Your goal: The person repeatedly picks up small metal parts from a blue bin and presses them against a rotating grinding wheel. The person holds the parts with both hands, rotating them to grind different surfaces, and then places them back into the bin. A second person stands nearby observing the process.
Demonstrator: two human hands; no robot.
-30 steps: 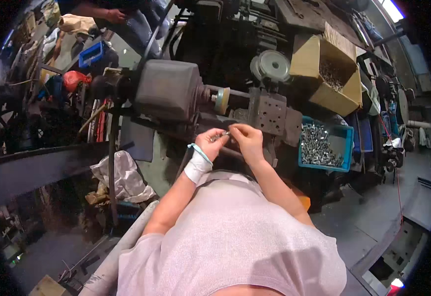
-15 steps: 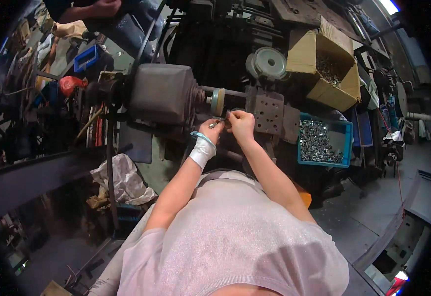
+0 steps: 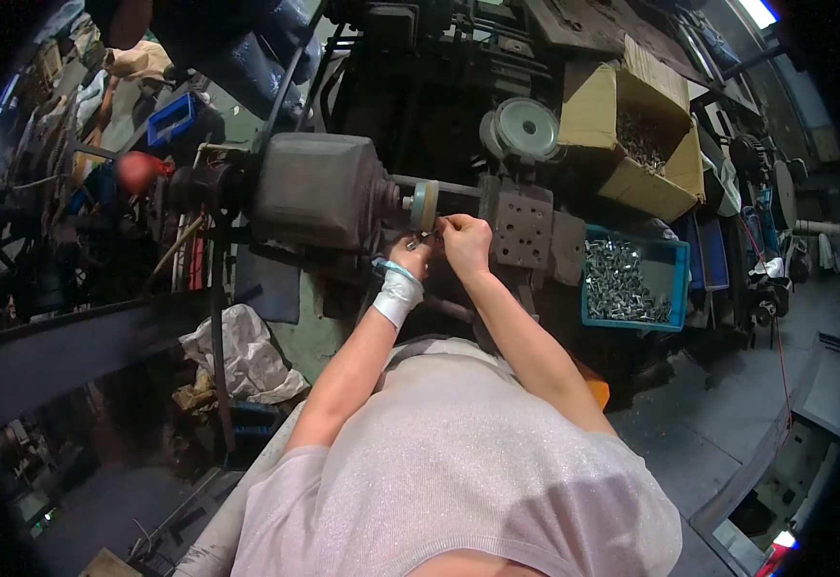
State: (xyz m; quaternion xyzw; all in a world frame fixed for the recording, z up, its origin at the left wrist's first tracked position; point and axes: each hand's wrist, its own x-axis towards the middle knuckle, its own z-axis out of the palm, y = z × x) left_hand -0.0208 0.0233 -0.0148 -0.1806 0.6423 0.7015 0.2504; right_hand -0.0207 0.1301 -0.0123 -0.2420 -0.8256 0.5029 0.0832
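Note:
My left hand [image 3: 410, 254], with a white wrap and a pale blue band at its wrist, is closed around small shiny metal pieces. Their exact kind is too small to make out. The fingertips of my right hand [image 3: 465, 242] pinch close beside it, seemingly on one of these pieces; the fingers cover most of it. Both hands meet just below a round wheel [image 3: 424, 205] with a tan rim, mounted on the shaft of a grey motor housing [image 3: 314, 189]. Contact between piece and wheel cannot be made out.
Right of my hands stands a drilled metal block [image 3: 521, 223] below a round metal disc [image 3: 526, 128]. Beyond are a cardboard box [image 3: 593, 101] of small parts and a teal crate [image 3: 685, 284] of shiny metal pieces. A white sack [image 3: 244, 354] lies left.
My hands have shifted slightly toward the wheel, still close together. At the upper left, another person's hand has moved out of its earlier place, and a red object there looks rounder and blurred.

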